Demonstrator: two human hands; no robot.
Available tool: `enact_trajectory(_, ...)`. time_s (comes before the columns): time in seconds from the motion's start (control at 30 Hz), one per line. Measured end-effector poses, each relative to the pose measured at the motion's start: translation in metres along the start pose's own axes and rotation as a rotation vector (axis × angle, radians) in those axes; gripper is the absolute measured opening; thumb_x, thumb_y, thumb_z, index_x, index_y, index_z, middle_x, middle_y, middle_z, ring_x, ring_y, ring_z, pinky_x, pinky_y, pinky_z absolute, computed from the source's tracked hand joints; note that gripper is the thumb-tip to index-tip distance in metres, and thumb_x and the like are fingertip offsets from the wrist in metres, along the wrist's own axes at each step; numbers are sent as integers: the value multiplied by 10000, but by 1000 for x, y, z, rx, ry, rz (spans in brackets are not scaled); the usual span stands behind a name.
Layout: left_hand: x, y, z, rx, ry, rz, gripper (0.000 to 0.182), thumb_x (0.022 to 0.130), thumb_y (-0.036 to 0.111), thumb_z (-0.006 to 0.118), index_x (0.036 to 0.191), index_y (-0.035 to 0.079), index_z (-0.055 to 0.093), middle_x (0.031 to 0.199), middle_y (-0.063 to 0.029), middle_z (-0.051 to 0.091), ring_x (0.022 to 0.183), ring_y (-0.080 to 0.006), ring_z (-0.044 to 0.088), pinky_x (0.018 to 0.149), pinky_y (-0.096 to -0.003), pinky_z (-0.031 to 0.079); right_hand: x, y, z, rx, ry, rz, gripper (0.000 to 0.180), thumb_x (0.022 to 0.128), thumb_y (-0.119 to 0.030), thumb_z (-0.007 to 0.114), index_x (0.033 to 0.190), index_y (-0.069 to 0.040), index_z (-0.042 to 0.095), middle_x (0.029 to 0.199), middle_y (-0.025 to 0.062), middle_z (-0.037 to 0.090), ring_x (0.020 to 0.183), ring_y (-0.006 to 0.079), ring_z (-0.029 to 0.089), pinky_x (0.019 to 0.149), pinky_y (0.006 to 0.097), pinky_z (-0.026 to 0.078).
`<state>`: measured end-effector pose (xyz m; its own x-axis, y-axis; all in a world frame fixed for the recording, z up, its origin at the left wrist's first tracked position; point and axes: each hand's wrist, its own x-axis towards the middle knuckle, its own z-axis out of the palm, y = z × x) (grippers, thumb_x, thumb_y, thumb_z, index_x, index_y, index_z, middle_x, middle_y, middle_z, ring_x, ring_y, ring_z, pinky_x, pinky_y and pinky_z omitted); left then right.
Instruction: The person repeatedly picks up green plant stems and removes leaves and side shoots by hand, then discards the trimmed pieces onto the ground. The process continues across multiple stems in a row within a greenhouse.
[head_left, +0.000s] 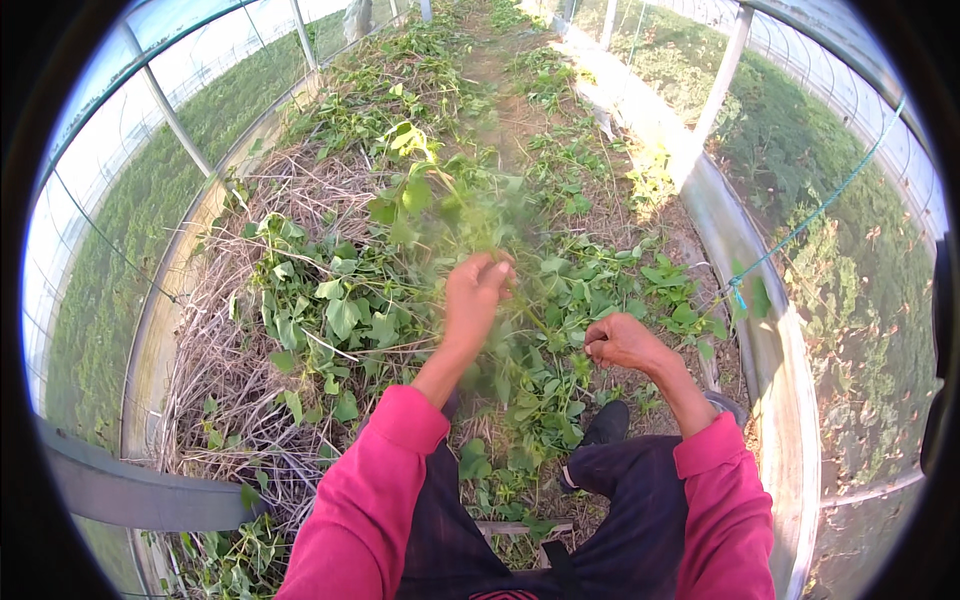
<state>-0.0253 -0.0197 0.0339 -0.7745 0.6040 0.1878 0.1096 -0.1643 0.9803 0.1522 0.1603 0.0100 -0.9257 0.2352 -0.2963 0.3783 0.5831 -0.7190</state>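
My left hand (477, 294) pinches a green vine stem between thumb and fingertips, in front of me at the middle of the view. A leafy vine (450, 187) spreads up and away from that hand, partly blurred. Below the hand, a length of stem (534, 319) slants down to the right. My right hand (624, 343) is beside it, just above low green foliage (551, 409). Its fingers are curled in; whether anything thin is between them cannot be told. Both arms are in pink sleeves.
Dry stalks (217, 360) are heaped on the left, with cut-looking greenery (345, 315) over them. A pale plastic-covered edge (780, 405) curves along the right. A teal rope (832, 199) is tied there. A grey beam (150, 491) juts in at lower left. Metal posts (724, 75) flank the path.
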Motion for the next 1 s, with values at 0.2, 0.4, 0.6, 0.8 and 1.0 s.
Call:
enact_trajectory(0.2,-5,0,6,22,-58,-31,139,905,81,560,982,8,650,840,-43,636,735,-111,603,645,-255,498,-3,-14,3,52,36,-53,204,795,-161,605,890,9,666,736,142,662,651,213,617,622,354,479)
enact_trajectory(0.4,-8,2,9,121,-142,-52,180,912,67,540,1027,-26,644,861,-54,653,745,-124,618,678,-268,521,-3,-33,1,93,301,-184,148,875,-105,607,963,14,604,723,25,573,617,95,543,563,265,452)
enact_trajectory(0.6,-14,-7,22,119,-248,-58,159,876,85,598,978,-12,673,787,-50,641,719,-119,606,639,-275,491,0,-56,5,99,572,-297,298,865,-146,622,1130,-11,601,866,40,600,774,127,559,671,257,462)
enact_trajectory(0.8,-28,-18,37,234,-404,-17,170,828,97,642,962,5,692,797,-119,667,742,-194,640,676,-342,492,5,-64,10,228,627,-317,220,869,-144,629,1019,16,621,788,6,577,720,91,516,644,253,433)
enact_trajectory(1.0,-26,-12,34,395,-458,21,186,824,101,631,978,16,693,861,-153,684,774,-221,658,736,-348,507,-2,-58,4,110,622,-281,140,859,-110,623,866,29,630,714,-15,552,636,64,460,575,251,382)
